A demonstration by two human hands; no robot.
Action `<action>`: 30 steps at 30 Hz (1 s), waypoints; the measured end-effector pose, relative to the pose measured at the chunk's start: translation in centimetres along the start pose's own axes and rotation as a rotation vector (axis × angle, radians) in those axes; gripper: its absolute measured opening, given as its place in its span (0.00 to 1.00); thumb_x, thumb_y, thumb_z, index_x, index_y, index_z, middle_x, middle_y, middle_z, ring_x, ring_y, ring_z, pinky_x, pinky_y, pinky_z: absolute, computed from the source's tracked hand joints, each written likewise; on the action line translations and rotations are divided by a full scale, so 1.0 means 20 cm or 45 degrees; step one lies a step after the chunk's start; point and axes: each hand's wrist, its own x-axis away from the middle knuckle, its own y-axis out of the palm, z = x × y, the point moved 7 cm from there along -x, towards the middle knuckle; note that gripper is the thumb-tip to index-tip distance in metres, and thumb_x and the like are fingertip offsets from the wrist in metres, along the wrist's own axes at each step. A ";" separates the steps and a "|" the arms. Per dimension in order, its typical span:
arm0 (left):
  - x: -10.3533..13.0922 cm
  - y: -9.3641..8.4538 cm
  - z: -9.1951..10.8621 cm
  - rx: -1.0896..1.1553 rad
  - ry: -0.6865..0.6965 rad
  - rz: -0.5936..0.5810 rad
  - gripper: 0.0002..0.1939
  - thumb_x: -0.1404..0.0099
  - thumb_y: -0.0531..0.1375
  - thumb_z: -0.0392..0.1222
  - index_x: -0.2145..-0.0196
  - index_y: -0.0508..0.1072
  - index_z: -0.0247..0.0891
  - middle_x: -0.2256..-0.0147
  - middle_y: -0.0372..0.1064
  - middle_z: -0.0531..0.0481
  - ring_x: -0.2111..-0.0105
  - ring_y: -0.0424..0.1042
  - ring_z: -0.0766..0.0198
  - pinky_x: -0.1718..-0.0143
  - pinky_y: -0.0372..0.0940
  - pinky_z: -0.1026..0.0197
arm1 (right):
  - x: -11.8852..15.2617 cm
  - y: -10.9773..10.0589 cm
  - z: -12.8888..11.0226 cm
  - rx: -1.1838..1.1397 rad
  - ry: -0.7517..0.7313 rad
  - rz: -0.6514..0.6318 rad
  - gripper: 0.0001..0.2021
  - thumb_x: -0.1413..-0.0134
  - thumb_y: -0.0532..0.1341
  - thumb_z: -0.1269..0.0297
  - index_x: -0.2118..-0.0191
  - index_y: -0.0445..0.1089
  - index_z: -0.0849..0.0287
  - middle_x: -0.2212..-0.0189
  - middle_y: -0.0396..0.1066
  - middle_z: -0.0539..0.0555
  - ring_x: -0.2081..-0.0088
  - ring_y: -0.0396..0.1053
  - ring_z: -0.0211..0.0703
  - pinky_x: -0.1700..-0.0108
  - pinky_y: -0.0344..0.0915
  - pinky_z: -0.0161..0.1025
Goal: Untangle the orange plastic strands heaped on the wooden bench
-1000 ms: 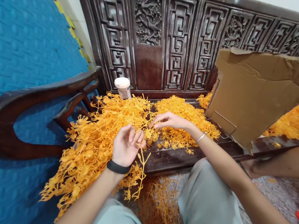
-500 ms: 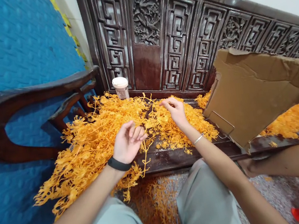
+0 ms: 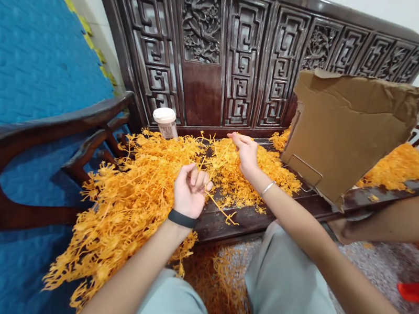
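Observation:
My left hand (image 3: 192, 187), with a black band at its wrist, is closed around an orange branched plastic sprig (image 3: 221, 209). The stem slants out below the fingers toward the bench's front edge. To its right, my right hand (image 3: 248, 155) has thumb and fingertips pinched together; whatever is between them is too small to make out. A big heap of long orange sprigs (image 3: 122, 208) lies beside and beneath my left hand. Under my right hand spreads a second pile of small orange pieces (image 3: 271, 173).
A lidded paper cup (image 3: 166, 124) stands against the carved bench back (image 3: 203, 91). An upright cardboard sheet (image 3: 355, 123) blocks the right side. Beyond it are more orange pieces (image 3: 402, 169) and another person's leg (image 3: 402, 219). Orange bits (image 3: 226, 287) cover the floor between my knees.
My left hand has moved right, and the sprig in it has swung to the right at its lower end. My right hand has risen slightly, fingers still pinched.

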 end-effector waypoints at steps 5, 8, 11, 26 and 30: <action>0.00 0.00 -0.01 0.012 -0.011 0.038 0.23 0.43 0.51 0.38 0.91 0.45 0.37 0.91 0.36 0.58 0.88 0.45 0.73 0.86 0.46 0.67 | -0.02 0.02 0.04 -0.017 0.073 0.012 0.15 0.58 0.59 0.55 0.70 0.73 0.62 0.68 0.71 0.53 0.69 0.63 0.36 0.70 0.59 0.33; 0.00 0.00 -0.02 0.026 -0.031 0.060 0.24 0.43 0.51 0.38 0.90 0.43 0.37 0.91 0.35 0.58 0.88 0.43 0.73 0.87 0.45 0.67 | -0.03 0.04 0.05 -0.065 0.085 -0.008 0.14 0.60 0.60 0.56 0.71 0.73 0.63 0.69 0.71 0.53 0.69 0.63 0.36 0.71 0.58 0.33; 0.00 0.00 0.00 0.041 -0.024 0.065 0.24 0.42 0.50 0.37 0.89 0.41 0.37 0.91 0.35 0.58 0.88 0.42 0.73 0.87 0.44 0.67 | -0.03 0.05 0.02 -0.059 0.031 -0.063 0.13 0.61 0.61 0.57 0.73 0.73 0.63 0.71 0.71 0.53 0.69 0.63 0.36 0.70 0.58 0.33; 0.32 -0.01 -0.08 0.014 -0.146 0.175 0.24 0.43 0.53 0.39 0.90 0.46 0.38 0.90 0.34 0.59 0.87 0.38 0.72 0.86 0.43 0.67 | -0.34 -0.36 0.18 0.012 0.107 0.169 0.20 0.65 0.61 0.56 0.66 0.71 0.67 0.67 0.71 0.56 0.74 0.60 0.32 0.78 0.51 0.29; 0.31 -0.09 -0.06 0.063 -0.181 0.162 0.23 0.43 0.52 0.39 0.90 0.46 0.38 0.89 0.32 0.59 0.86 0.37 0.72 0.86 0.42 0.66 | -0.33 -0.34 0.26 0.244 0.092 -0.019 0.23 0.64 0.61 0.58 0.62 0.69 0.71 0.72 0.70 0.56 0.76 0.62 0.35 0.73 0.59 0.34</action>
